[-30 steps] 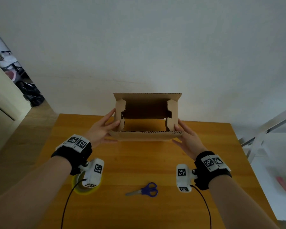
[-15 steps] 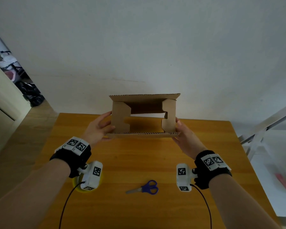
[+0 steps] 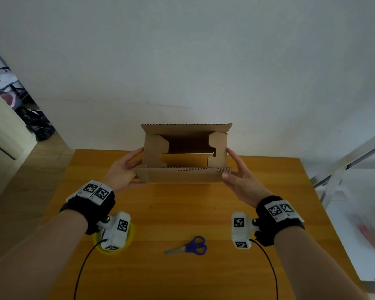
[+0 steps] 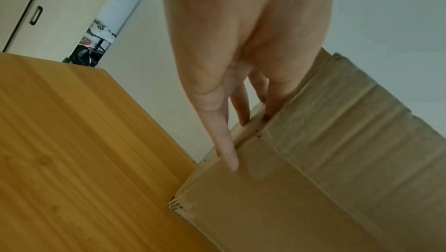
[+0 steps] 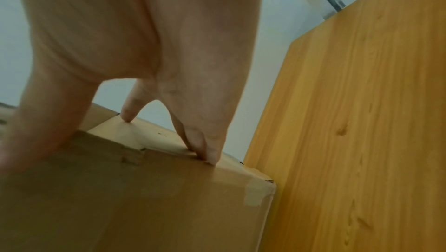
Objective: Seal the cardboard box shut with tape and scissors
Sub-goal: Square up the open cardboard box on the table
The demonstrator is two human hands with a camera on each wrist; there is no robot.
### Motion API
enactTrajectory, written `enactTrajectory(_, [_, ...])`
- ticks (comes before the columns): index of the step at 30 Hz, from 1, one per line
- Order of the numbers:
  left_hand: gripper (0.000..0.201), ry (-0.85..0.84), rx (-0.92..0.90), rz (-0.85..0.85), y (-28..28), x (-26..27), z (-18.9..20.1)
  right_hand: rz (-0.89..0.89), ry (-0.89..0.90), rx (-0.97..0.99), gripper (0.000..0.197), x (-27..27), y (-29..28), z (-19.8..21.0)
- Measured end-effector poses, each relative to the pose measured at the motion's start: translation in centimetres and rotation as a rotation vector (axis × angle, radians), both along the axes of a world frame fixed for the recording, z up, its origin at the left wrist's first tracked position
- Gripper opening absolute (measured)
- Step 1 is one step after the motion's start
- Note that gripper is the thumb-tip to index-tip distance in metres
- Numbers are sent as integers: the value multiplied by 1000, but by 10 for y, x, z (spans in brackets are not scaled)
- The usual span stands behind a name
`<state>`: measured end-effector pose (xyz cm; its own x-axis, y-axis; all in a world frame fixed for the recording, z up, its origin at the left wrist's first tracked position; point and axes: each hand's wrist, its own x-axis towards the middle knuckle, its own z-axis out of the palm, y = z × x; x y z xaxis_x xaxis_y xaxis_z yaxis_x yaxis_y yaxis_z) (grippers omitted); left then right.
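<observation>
A brown cardboard box (image 3: pixel 182 176) is held tipped above the far half of the table, its open top turned toward me. Both side flaps are folded partly inward, the far flap stands up, and the near flap hangs toward me. My left hand (image 3: pixel 126 169) presses the box's left side with straight fingers (image 4: pixel 229 149); the thumb lies under the near flap. On the opposite side my right hand (image 3: pixel 240 178) presses with straight fingers (image 5: pixel 212 153), thumb on the flap's end. Blue-handled scissors (image 3: pixel 191 247) lie shut near the front. A yellow tape roll (image 3: pixel 130 233) sits half hidden under my left wrist camera.
The wooden table (image 3: pixel 182 213) backs onto a white wall. A cream cabinet (image 3: pixel 0 135) and dark clutter on the floor are at the left. A white metal frame (image 3: pixel 342 169) stands beyond the table's right edge.
The box has tipped toward me and come a little nearer. Its side flaps have swung inward across the opening. Both hands stayed on its sides.
</observation>
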<state>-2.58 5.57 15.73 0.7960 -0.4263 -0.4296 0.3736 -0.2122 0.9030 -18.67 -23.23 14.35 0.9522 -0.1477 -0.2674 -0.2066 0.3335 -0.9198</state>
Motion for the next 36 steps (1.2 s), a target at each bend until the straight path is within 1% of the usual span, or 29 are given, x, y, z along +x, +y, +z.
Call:
enactTrajectory(3, [72, -15, 3, -36, 0, 1, -3, -49, 1, -22, 90, 3, 1, 1])
enactTrajectory(7, [65, -22, 3, -45, 0, 1, -5, -83, 0, -110, 89, 9, 2, 2])
enactTrajectory(9, [54, 4, -12, -10, -2, 2, -5, -93, 4, -149, 87, 11, 3, 3])
enactTrajectory(11, [35, 64, -32, 42, -3, 2, 0, -95, 6, -183, 86, 13, 3, 3])
enactTrajectory(12, [31, 86, -38, 47, -2, 2, 2, -94, 9, -199, 83, 14, 4, 4])
enactTrajectory(15, [49, 104, -66, 0, 0, 0, 6, -103, 26, -245, 71, 17, 5, 6])
enactTrajectory(17, [60, 96, -73, -11, 3, 1, 6, -113, 47, -273, 67, 17, 5, 4])
enactTrajectory(18, [63, 81, -74, -15, 4, 3, 5, -118, 62, -287, 66, 17, 4, 3])
enactTrajectory(23, [61, -64, -15, -57, 4, 7, 5, -148, 110, -322, 63, 19, 4, -4])
enactTrajectory(31, [58, -81, 100, -54, -7, 6, 7, -177, 153, -422, 60, 26, 7, -7])
enactTrajectory(33, [58, -92, 130, -74, -10, 7, 10, -183, 181, -544, 62, 30, 7, -5])
enactTrajectory(35, [61, -104, 148, -99, -14, 9, 13, -195, 213, -737, 67, 35, 8, 1])
enactTrajectory(36, [61, -104, 152, -106, -16, 10, 14, -208, 201, -827, 70, 38, 10, 6])
